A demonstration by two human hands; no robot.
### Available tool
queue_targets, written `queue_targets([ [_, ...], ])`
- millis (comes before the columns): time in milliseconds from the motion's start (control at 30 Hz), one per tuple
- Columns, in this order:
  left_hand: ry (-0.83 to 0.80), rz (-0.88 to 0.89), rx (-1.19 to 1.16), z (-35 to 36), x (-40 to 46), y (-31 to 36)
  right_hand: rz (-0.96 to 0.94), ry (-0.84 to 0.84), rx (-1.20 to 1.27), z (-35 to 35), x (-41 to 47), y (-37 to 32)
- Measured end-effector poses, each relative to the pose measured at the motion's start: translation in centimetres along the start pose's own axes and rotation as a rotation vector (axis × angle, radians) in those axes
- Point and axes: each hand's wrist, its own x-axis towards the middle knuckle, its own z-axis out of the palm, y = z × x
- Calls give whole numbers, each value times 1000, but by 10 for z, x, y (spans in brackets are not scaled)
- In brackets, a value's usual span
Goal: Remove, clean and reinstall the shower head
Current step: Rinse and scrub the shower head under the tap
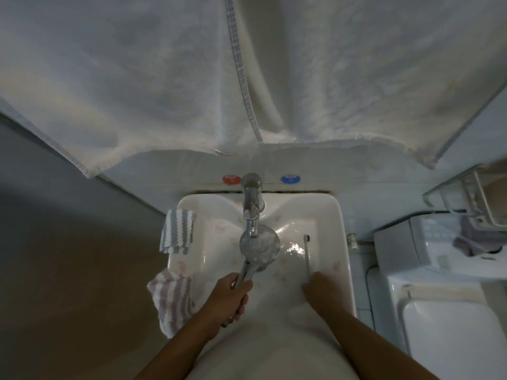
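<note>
A chrome shower head (pixel 260 246) is held face up over the white sink (pixel 338 242), directly under the spout of the chrome tap (pixel 251 207). Water appears to wet its round face. My left hand (pixel 230 300) is closed around the shower head's handle near the sink's front edge. My right hand (pixel 322 289) grips the lower end of a white toothbrush (pixel 307 253), whose bristle end points away from me and lies in the right side of the basin, apart from the shower head.
A blue-striped cloth (pixel 178 231) and a purple-striped cloth (pixel 172 300) hang over the sink's left rim. Large white towels (pixel 192 78) hang above. Red (pixel 231 179) and blue (pixel 290 179) tap markers sit behind the faucet. A washing machine (pixel 428 270) stands to the right.
</note>
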Motion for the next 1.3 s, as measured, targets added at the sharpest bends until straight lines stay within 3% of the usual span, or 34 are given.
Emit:
queue_targets([
  [100,-11,0,20,0,3,3,8,-46,145,-7,-2,-4],
  [333,-49,7,77,1,6,14,-71,76,8,-20,-14,3],
  [533,-47,19,157,0,4,15,-48,261,546,-40,-39,0],
  [667,-40,14,200,-1,2,16,-162,292,651,-53,-60,-9],
  [967,-13,62,279,-10,1,14,-395,194,473,-58,-64,-39],
  [1300,-8,166,395,-17,8,10,-410,235,383,-51,-63,-55],
])
